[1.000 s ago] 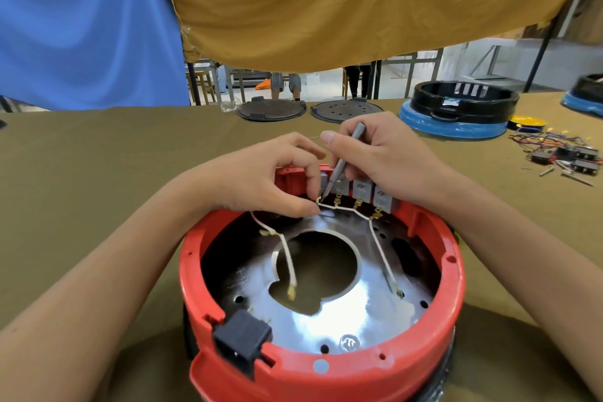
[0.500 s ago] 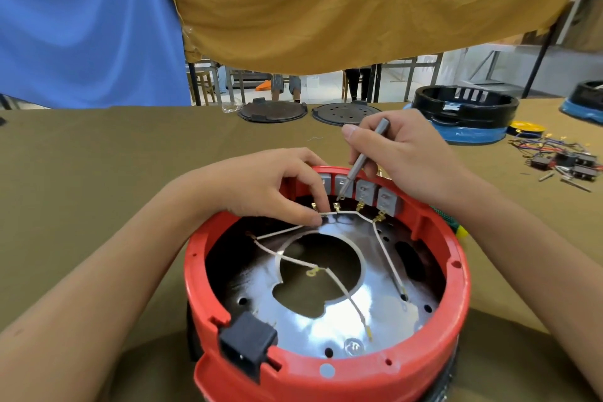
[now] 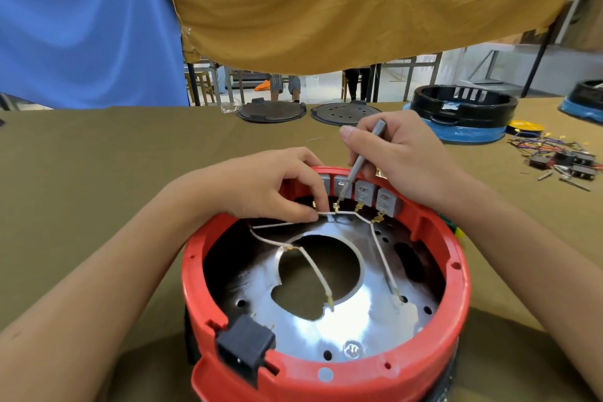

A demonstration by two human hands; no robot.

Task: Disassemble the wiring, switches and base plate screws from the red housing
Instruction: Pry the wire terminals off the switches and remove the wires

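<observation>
The round red housing (image 3: 326,372) lies open side up in front of me, with a shiny metal base plate (image 3: 352,326) inside. Grey switches (image 3: 365,191) line its far inner wall, with brass terminals below them. White wires (image 3: 313,266) run from those terminals across the plate. My left hand (image 3: 261,188) pinches a white wire right beside the terminals. My right hand (image 3: 399,157) grips a thin grey metal tool (image 3: 360,160) like a pen, its tip down at a brass terminal under the switches.
A black socket block (image 3: 244,346) sits on the housing's near rim. Far back lie two dark round plates (image 3: 270,112). At the right stand a black-and-blue housing (image 3: 463,121) and a pile of removed wires and switches (image 3: 561,157). Cloth hangs overhead.
My right hand has lifted and shifted the tool to the right along the switch row. The loose white wires have swung across the plate, one end now lying nearer me.
</observation>
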